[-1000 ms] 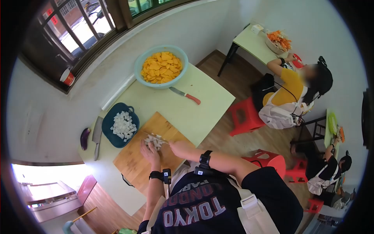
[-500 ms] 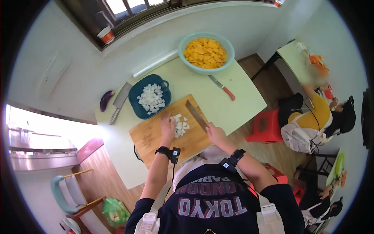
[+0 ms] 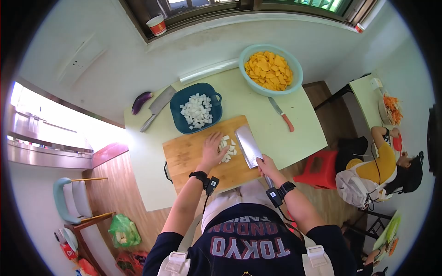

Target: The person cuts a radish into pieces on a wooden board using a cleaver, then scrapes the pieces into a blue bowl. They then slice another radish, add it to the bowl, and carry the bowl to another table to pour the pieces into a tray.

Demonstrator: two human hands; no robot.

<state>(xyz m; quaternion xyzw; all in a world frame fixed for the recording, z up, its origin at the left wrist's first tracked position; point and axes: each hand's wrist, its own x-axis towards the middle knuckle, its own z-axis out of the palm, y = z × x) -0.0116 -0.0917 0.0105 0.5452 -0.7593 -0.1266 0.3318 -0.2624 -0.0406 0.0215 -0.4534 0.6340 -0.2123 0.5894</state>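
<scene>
My right hand (image 3: 267,166) is closed round the handle of a cleaver (image 3: 248,146), its broad shiny blade lying tilted over the right side of the wooden cutting board (image 3: 184,162). My left hand (image 3: 213,149) is open, with fingers stretched out against the left side of a small pile of white diced pieces (image 3: 229,148), which it partly covers. Just behind the board stands a dark blue basin (image 3: 178,120) with a side handle, holding more white cubes (image 3: 198,110).
At the table's (image 3: 152,184) left lie an eggplant (image 3: 141,102) and another cleaver (image 3: 159,106). Further right are a red-handled knife (image 3: 282,115) and a light blue bowl (image 3: 294,69) of orange slices. A person in yellow (image 3: 378,161) sits on a red stool (image 3: 317,170) at right.
The cleaver has turned from edge-on to showing its broad face. My left hand now lies flatter beside the white pieces, fingers spread further. The whole view has shifted.
</scene>
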